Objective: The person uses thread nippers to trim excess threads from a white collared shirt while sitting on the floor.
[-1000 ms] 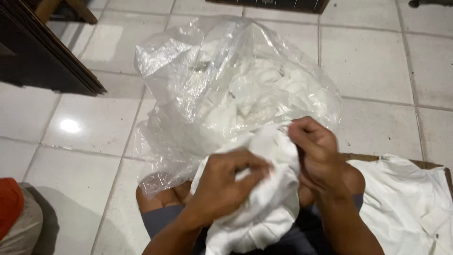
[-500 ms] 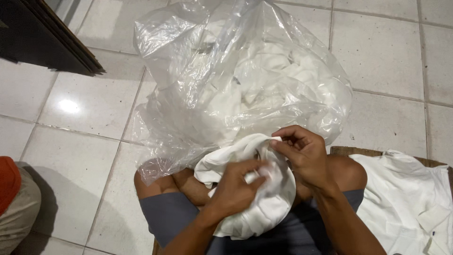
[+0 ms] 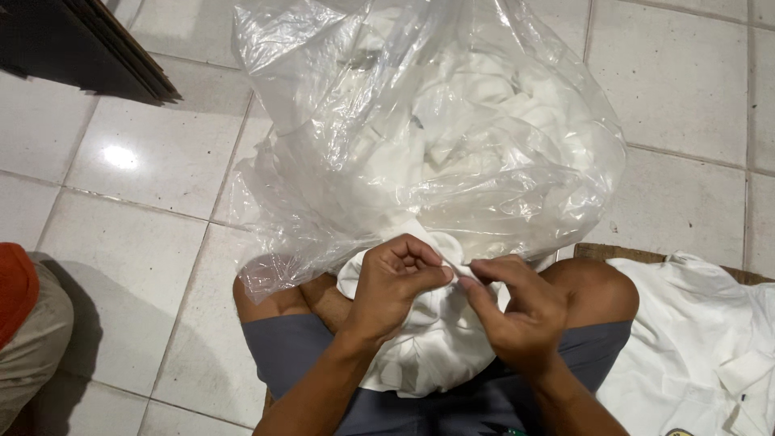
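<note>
Head view, 1 camera, looking down at a seated person's lap and the floor in front.

Item 1: left hand [image 3: 397, 284]. Fingers curled shut, tips pinching a small fold of the white garment [image 3: 428, 355]. The pinch sits at the cloth's upper edge, apparently so that 1 small spot is held taut between both hands.

Item 2: right hand [image 3: 517, 313]. Thumb and forefinger closed on the same fold, just beside the left fingertips, nearly touching them; remaining fingers loosely bent beneath.

Item 3: white garment. Bunched on the lap between the knees, hanging down over the grey shorts [image 3: 299, 355], its top edge lifted by both hands.

Item 4: clear plastic bag [image 3: 428, 137]. Large, crumpled, stuffed with more white cloth; stands on the tiled floor [image 3: 121, 234] directly ahead, leaning against the knees, within easy reach of the hands.

Item 5: white shirt [image 3: 694, 339]. Spread flat to the person's right, over a brown surface whose edge shows just beside the right knee.

Item 6: dark wooden furniture [image 3: 89, 48], top left, well apart from the hands.

Item 7: another person's orange and khaki clothing [image 3: 24, 339], at the left edge.

Change against the frame 0.5 s ago: the right hand has drawn back from over the garment's top, and the 2 hands now meet fingertip to fingertip at 1 point. The garment shows less of its rounded top. Bag and shirt unchanged in place.
</note>
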